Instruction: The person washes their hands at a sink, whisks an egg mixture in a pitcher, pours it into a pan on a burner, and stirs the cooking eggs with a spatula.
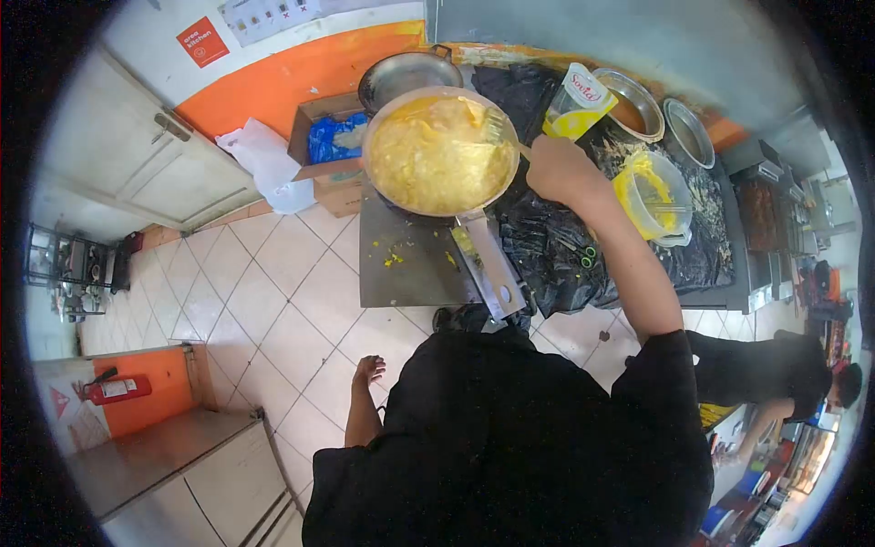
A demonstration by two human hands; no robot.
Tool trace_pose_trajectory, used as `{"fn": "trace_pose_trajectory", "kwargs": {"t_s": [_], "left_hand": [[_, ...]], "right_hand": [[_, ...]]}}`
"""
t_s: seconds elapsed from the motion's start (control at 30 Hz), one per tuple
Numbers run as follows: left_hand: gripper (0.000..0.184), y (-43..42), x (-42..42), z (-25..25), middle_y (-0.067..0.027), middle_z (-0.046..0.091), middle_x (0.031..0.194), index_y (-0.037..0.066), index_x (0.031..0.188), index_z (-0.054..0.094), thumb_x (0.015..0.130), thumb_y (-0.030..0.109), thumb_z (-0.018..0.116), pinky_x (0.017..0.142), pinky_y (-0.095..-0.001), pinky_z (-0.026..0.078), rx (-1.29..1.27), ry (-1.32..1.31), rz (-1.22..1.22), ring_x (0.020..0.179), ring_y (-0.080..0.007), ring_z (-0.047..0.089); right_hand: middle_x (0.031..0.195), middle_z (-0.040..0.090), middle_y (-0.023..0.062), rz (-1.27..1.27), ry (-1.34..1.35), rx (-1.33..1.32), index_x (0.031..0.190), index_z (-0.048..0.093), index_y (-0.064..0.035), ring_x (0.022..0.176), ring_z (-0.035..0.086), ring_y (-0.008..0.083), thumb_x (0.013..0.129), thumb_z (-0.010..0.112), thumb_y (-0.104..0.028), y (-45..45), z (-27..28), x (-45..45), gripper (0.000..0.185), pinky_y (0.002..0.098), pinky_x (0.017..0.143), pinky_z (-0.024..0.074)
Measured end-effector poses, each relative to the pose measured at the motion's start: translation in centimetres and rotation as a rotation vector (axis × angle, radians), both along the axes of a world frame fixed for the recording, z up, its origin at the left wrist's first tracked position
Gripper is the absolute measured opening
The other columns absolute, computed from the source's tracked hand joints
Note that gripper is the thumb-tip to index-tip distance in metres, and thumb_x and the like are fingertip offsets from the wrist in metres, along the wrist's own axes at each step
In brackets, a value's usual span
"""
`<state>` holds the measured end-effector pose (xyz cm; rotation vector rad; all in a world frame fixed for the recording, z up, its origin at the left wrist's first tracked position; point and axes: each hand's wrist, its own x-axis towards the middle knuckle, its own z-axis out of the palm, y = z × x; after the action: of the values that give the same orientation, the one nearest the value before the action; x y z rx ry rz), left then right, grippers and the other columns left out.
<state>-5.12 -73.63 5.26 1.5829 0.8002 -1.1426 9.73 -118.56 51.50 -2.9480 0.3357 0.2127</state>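
Observation:
My right hand (563, 170) is closed round the handle of a slotted turner (499, 126), whose head reaches into the right side of a large frying pan (440, 211). Yellow, bubbling food with broad yellow flaps (442, 150) fills the pan. The pan's wide metal handle (492, 269) points towards me, and no hand is on it. Away from the counter, my left hand (369, 367) hangs low over the tiled floor at my side, holding nothing, fingers loosely bent.
A clear tub (654, 196) smeared with yellow, a Sovia pouch (581, 98), two metal bowls (631, 105) (688, 132) and green-handled scissors (588, 257) lie on black plastic sheeting. Behind the pan sits an empty wok (408, 75). A cardboard box (326, 137) stands left. Another person (766, 374) works at right.

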Motion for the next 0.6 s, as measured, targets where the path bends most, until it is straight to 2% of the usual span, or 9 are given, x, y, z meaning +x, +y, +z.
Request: {"fn": "trace_pose_trajectory", "kwargs": {"t_s": [0.13,0.27,0.33,0.4,0.47,0.6], "left_hand": [[0.024,0.0,0.6,0.2,0.0000,0.060,0.081,0.013,0.091,0.057,0.083,0.033,0.047,0.069,-0.0351,0.041,-0.003,0.014,0.001,0.074,-0.0159,0.056],[0.024,-1.0,1.7,1.3,-0.0002,0.060,0.082,0.013,0.093,0.056,0.083,0.032,0.046,0.069,-0.0343,0.041,-0.035,-0.010,-0.016,0.074,-0.0156,0.055],[0.023,-1.2,2.2,1.7,-0.0009,0.060,0.084,0.013,0.094,0.056,0.084,0.031,0.046,0.069,-0.0339,0.041,-0.018,-0.039,0.007,0.075,-0.0157,0.055],[0.024,-1.3,2.5,1.9,-0.0017,0.060,0.086,0.012,0.095,0.056,0.084,0.031,0.045,0.069,-0.0341,0.041,-0.030,-0.052,0.021,0.076,-0.0160,0.055],[0.024,-1.2,2.4,1.6,-0.0019,0.060,0.086,0.012,0.095,0.055,0.084,0.031,0.045,0.070,-0.0346,0.042,0.004,-0.055,0.042,0.076,-0.0163,0.055],[0.024,-0.1,1.2,0.9,-0.0020,0.060,0.085,0.012,0.095,0.055,0.084,0.032,0.045,0.070,-0.0354,0.042,0.011,-0.032,0.039,0.078,-0.0171,0.056]], "right_hand": [[0.088,0.059,0.0260,-0.024,0.033,-0.024,0.086,0.062,0.0032,0.082,0.060,0.0381,0.075,0.047,-0.010,1.4,-0.8,0.5,0.022,0.0422,0.071,0.0493],[0.092,0.060,0.0221,-0.014,0.036,-0.020,0.085,0.062,0.0025,0.084,0.061,0.0338,0.076,0.048,-0.009,2.7,-3.4,2.4,0.020,0.0379,0.070,0.0502],[0.092,0.061,0.0203,0.053,-0.013,-0.008,0.085,0.062,0.0027,0.083,0.061,0.0326,0.076,0.049,-0.008,3.4,-4.5,3.3,0.019,0.0363,0.069,0.0504],[0.090,0.062,0.0191,0.010,-0.091,0.032,0.084,0.063,0.0019,0.083,0.062,0.0310,0.077,0.048,-0.007,4.5,-5.2,4.1,0.018,0.0349,0.069,0.0503],[0.086,0.063,0.0179,0.054,-0.118,-0.026,0.082,0.063,0.0013,0.079,0.063,0.0292,0.077,0.049,-0.006,5.2,-5.5,4.5,0.017,0.0347,0.066,0.0510],[0.081,0.061,0.0213,0.203,-0.188,-0.031,0.084,0.055,0.0029,0.076,0.062,0.0330,0.074,0.050,-0.004,5.9,-6.4,4.9,0.013,0.0386,0.062,0.0507]]}}
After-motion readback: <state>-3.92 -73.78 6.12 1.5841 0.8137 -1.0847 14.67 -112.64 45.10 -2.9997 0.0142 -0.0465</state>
